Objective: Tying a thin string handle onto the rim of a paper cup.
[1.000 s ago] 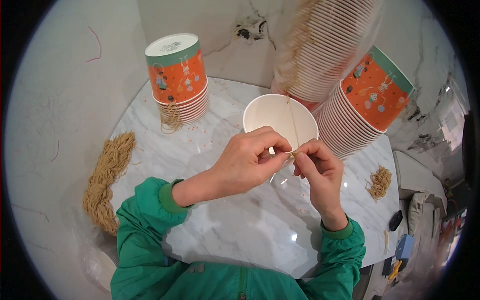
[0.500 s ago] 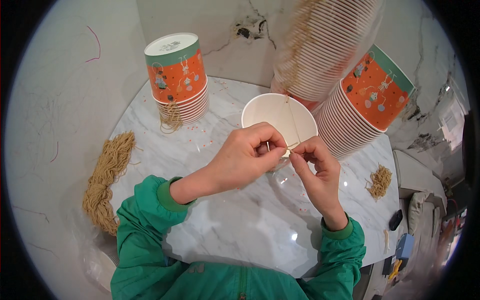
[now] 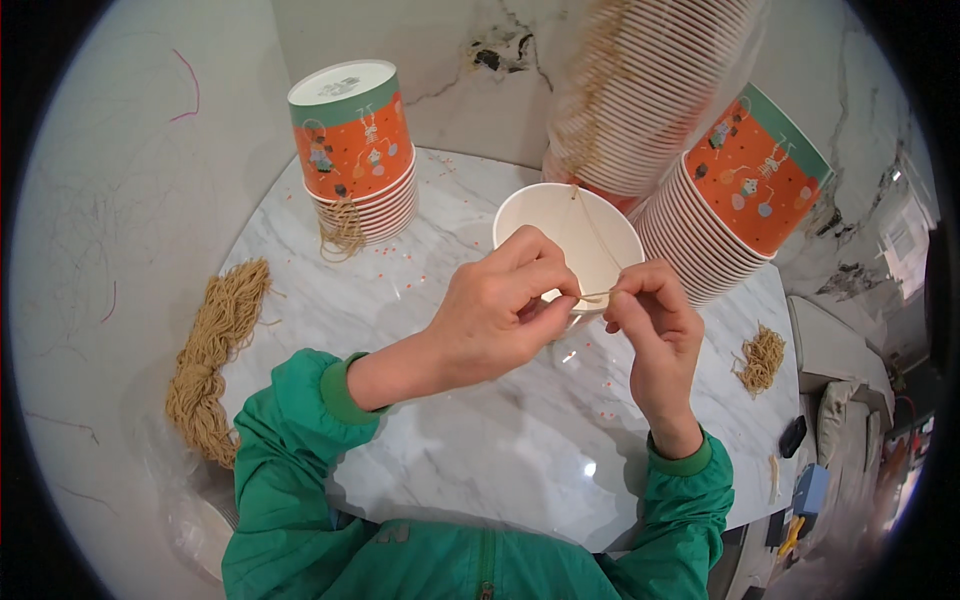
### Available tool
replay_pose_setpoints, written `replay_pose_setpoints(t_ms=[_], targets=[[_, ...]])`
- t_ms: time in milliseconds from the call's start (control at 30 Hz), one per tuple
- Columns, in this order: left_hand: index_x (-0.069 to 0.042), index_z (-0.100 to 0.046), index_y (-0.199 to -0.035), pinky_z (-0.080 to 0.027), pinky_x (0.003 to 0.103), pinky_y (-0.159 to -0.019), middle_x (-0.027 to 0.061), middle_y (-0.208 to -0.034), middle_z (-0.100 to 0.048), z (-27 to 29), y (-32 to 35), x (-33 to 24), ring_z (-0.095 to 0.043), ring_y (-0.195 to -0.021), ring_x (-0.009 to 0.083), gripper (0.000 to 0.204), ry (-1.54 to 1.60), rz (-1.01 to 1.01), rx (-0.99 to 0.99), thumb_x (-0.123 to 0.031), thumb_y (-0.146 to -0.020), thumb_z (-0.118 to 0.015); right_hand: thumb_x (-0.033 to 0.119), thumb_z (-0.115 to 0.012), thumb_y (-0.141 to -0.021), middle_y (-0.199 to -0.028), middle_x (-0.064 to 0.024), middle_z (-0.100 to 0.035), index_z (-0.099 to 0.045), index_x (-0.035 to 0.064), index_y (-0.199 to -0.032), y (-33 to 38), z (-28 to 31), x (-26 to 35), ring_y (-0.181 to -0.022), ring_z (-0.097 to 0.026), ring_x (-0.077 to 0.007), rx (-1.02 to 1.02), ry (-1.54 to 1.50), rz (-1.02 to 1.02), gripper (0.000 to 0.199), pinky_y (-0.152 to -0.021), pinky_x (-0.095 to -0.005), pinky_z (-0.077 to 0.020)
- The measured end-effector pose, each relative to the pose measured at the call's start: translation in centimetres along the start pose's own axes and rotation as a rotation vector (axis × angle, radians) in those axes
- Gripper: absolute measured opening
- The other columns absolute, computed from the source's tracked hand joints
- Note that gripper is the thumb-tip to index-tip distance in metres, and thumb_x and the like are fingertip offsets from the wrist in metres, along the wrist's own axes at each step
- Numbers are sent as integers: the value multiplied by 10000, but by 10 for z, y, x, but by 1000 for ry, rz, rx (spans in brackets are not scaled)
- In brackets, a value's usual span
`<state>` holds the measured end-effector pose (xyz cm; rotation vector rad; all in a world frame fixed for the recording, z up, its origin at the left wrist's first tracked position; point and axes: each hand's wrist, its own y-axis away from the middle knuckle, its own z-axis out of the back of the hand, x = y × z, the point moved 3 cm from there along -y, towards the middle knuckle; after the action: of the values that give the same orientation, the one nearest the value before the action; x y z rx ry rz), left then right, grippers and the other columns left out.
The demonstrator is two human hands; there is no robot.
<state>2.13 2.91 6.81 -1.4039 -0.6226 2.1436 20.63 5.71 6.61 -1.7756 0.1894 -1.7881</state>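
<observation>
A white-lined paper bucket [image 3: 522,212] stands upright in front of me, its near rim partly behind my fingers. From the far side of its rim a thin tan string [image 3: 598,233] crosses the opening to my hands. My left hand [image 3: 500,305] pinches a piece of the string over the near rim. Beside it, my right hand [image 3: 660,335] pinches the string too, with a short stretch drawn tight between the two. The fingertips hide whether there is a knot.
Upside-down orange-and-green bucket stacks stand at left [image 3: 355,150] and right [image 3: 745,190]. A tall bagged bucket stack [image 3: 650,110] rises at the back. A tan string bundle [image 3: 215,350] lies on the marble table's [image 3: 440,450] left edge, a smaller pile [image 3: 760,358] on the right. Small orange bits are scattered about.
My right hand has moved slightly right, away from the left, so more string shows between the fingertips. The bucket has shifted a little to the right.
</observation>
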Motion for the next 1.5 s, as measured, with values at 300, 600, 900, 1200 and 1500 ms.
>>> replay_pose_setpoints(t_ms=[300, 600, 900, 1200, 1500], targets=[[-18, -674, -921, -476, 261, -539, 53, -986, -603, -2, 8, 9, -589, -641, 103, 113, -208, -136, -67, 46, -827, -677, 27, -623, -946, -869, 21, -591, -596, 10, -983, -1, 9, 2, -693, -538, -32, -29, 0, -107, 49, -573, -192, -414], [-18, -663, -959, -512, 264, -564, 62, -1038, -592, 3, 10, 21, -631, -679, 122, 173, -186, -199, -68, 79, -816, -662, 30, -743, -831, -656, 14, -622, -712, 67, -1038, -2, -8, 13, -544, -526, -88, 362, 716, 285, 212, -723, -273, -350], [-12, -637, -899, -379, 206, -526, -47, -700, -558, 19, 24, 30, -485, -597, 31, 95, 234, 565, 57, -90, -953, -626, 58, -747, -802, -755, 8, -612, -690, 115, -937, -1, -15, 13, -658, -551, -180, 349, 774, 358, 157, -712, -363, -343], [-35, -678, -892, -347, 222, -490, -39, -644, -541, -4, 38, 33, -461, -539, 43, 166, 638, 828, 207, -182, -965, -655, 72, -744, -720, -806, -21, -554, -640, 90, -849, 11, -26, 10, -763, -568, -207, 347, 994, 506, 167, -728, -382, -370], [-79, -651, -877, -311, 221, -452, -34, -655, -531, -9, 42, 44, -468, -551, 42, 187, 782, 910, 28, -253, -944, -636, 40, -714, -672, -771, -48, -524, -619, 44, -813, 15, -36, 2, -762, -566, -223, 342, 1058, 579, 170, -728, -395, -394]])
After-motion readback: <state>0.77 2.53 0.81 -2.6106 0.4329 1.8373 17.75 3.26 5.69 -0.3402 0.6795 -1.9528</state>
